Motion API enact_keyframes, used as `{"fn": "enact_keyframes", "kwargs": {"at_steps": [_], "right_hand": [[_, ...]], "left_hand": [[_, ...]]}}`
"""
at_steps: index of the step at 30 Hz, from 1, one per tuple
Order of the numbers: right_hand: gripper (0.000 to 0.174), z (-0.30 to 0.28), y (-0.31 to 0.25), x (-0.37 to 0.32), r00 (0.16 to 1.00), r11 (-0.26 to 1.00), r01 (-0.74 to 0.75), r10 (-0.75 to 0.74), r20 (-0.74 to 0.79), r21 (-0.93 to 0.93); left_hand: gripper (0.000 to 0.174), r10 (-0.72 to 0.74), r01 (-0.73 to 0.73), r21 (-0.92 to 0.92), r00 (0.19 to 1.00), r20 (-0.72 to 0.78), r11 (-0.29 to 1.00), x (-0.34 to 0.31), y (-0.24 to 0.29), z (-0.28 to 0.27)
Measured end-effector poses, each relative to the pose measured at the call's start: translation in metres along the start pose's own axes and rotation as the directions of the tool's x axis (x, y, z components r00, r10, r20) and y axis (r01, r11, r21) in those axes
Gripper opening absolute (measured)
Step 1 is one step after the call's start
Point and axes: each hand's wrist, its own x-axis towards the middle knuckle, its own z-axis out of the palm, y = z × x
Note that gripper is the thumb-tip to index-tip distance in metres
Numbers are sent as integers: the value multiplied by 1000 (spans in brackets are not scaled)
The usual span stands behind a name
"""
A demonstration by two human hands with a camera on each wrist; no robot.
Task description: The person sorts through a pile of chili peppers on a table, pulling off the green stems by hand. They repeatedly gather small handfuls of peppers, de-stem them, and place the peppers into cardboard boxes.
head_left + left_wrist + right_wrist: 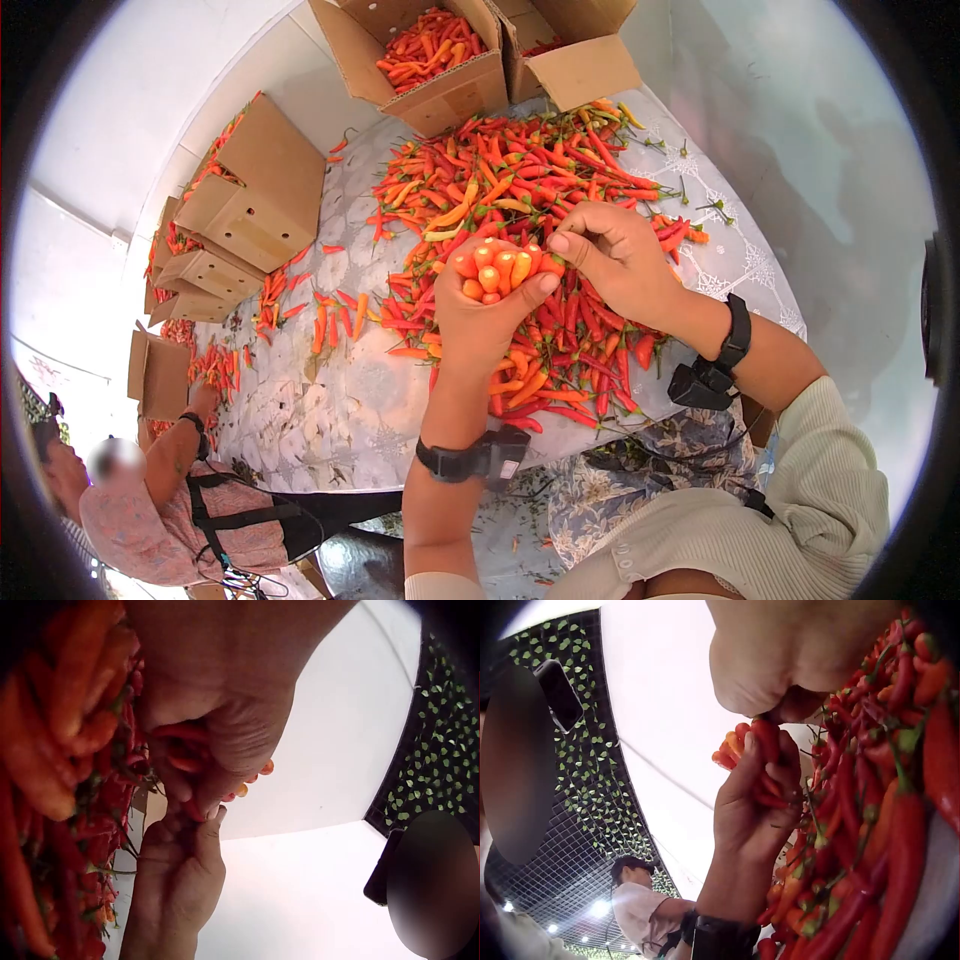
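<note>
My left hand (470, 330) grips a bunch of orange and red chili peppers (489, 277), their pale stemless ends bundled upward. Close beside it, my right hand (625, 262) has its thumb and forefinger pinched together at the bunch's right edge. In the right wrist view, those fingertips meet the green stem end of a red chili pepper (764, 739) held in the left hand. Below and behind both hands spreads a large pile of chili peppers (570, 185), many with green stems. Part of the bunch is hidden by my left palm in the left wrist view.
Cardboard boxes (450, 108) of chili peppers stand at the table's back, with more boxes (265, 190) along the left. Loose peppers (340, 318) and stem scraps lie on the patterned white tablecloth (300, 420). Another person (190, 525) works at the lower left.
</note>
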Motion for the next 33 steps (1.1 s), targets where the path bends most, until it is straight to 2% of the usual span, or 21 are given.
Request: {"fn": "enact_keyframes", "kwargs": {"at_steps": [2,5,8,11,14,17,20,23,26,29,32,33], "right_hand": [[22,-3,-3,-1,995,996,-84,84,49,4],[22,-3,-1,0,991,993,-118,116,67,29],[22,-4,3,1,992,994,-101,98,75,45],[22,1,7,2,997,986,-81,77,28,146],[22,1,7,2,996,984,-84,79,36,160],[22,-3,10,5,974,939,-216,188,130,266],[23,-4,0,9,970,908,-238,202,136,345],[24,-2,-8,8,941,841,-338,308,140,422],[23,-1,-11,4,937,898,-344,308,167,274],[22,0,7,4,977,954,-203,183,106,220],[19,0,6,4,999,991,-35,33,20,127],[19,0,6,4,1000,993,-7,5,11,120]], "left_hand": [[37,45,-45,28,999,-15,999,0,-2,0],[35,49,-48,55,999,-4,997,0,-2,0],[34,154,-161,227,987,50,960,2,-9,-6],[34,123,-131,206,991,51,970,2,-5,-3],[34,77,-77,143,997,12,987,0,-5,-2],[35,10,-7,50,998,-60,999,-2,-4,1],[34,91,-89,24,994,-67,996,0,-3,5],[33,208,-202,135,978,-33,970,3,-9,0],[33,189,-177,142,979,-75,974,1,-5,3],[37,137,-127,125,988,-75,984,2,-8,-1],[42,-67,69,17,992,-111,997,1,-4,0],[44,-89,89,0,991,-101,996,1,-3,1]]}}
